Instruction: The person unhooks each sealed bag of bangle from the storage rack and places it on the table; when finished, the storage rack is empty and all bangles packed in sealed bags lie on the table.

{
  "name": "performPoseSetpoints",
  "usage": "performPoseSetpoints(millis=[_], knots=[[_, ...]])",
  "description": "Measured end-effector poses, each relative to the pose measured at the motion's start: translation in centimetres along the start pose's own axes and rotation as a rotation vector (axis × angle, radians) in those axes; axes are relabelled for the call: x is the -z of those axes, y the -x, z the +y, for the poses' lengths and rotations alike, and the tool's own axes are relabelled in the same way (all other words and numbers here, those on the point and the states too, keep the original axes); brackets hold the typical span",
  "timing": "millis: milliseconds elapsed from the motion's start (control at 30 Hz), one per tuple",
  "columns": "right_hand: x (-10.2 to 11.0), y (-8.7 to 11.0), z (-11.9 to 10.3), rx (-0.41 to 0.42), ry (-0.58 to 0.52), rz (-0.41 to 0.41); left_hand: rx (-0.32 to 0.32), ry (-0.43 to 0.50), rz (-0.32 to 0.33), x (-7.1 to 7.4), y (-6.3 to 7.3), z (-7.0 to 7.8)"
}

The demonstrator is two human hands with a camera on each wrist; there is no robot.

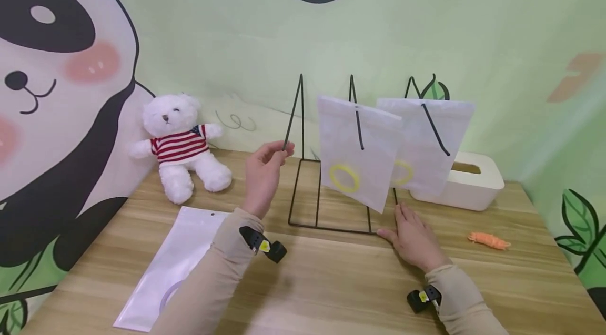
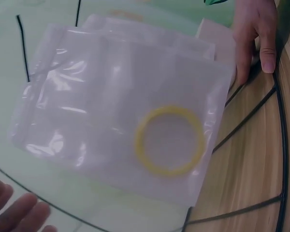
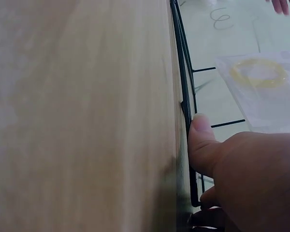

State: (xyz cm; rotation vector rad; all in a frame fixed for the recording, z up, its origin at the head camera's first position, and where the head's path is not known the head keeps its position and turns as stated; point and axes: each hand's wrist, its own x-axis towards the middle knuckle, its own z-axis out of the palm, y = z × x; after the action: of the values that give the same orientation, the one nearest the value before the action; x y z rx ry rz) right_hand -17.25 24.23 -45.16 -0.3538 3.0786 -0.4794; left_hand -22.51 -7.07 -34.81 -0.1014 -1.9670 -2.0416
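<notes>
L hand (image 1: 266, 172) up at the wire rack (image 1: 331, 228), thumb & forefinger pinching the tip of the left prong (image 1: 292, 114), the one w/ no bag on it. R hand (image 1: 416, 235) down low at the rack's front R corner: thumb pressed to the black bar, other fingers bent round the side of it, so clamped on the frame there. Rack stands on the bench (image 1: 341, 282), base flat, uprights towards the wall.

Two white bags hang off it: middle bag (image 1: 360, 159) on the centre prong, tilted, & right bag (image 1: 428, 151) on the R prong, its L edge tucked behind the other one. Yellow ring (image 2: 170, 110) shows nr the lower end of the middle bag, v. clear from the L wrist; a second one's fainter on the bag behind. Can't tell if it's inside or printed.

Third one, flat bag (image 1: 172, 256), lies on the bench to the L, partly hidden by the L sleeve, w/ a bit of purplish ring peeking out. Teddy (image 1: 177, 151) in striped top sits back L, tissue box (image 1: 466, 193) just behind the right bag, orange bundle (image 1: 489, 241) out R, apart from the R hand.
</notes>
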Motion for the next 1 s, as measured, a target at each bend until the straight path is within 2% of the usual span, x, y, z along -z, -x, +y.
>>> performPoseSetpoints(millis=[67, 200, 333, 433, 533, 800, 1000], knots=[[-0.2, 0.0, 0.1, -0.002, -0.006, 0.002, -0.027, 0.006, 0.007, -0.9, -0.3, -0.5], [-0.4, -0.1, 0.2, -0.001, -0.009, 0.005, -0.081, 0.029, -0.026, -2.3, -0.7, -0.8], [-0.4, -0.2, 0.2, -0.003, -0.009, 0.002, -0.104, -0.003, -0.118, -3.3, -0.5, -0.4], [-0.3, -0.1, 0.2, -0.004, -0.011, 0.008, -0.111, -0.07, -0.201, -4.0, -0.1, 0.0], [-0.3, 0.0, 0.2, -0.004, -0.018, 0.016, -0.118, -0.117, -0.249, -4.6, 0.1, 0.5], [-0.4, 0.0, 0.5, -0.012, -0.02, 0.011, -0.113, -0.078, -0.289, -5.6, 0.0, 0.9], [-0.6, 0.0, 0.6, -0.006, -0.017, 0.018, -0.072, -0.081, -0.268, -6.1, -0.2, 1.4]])
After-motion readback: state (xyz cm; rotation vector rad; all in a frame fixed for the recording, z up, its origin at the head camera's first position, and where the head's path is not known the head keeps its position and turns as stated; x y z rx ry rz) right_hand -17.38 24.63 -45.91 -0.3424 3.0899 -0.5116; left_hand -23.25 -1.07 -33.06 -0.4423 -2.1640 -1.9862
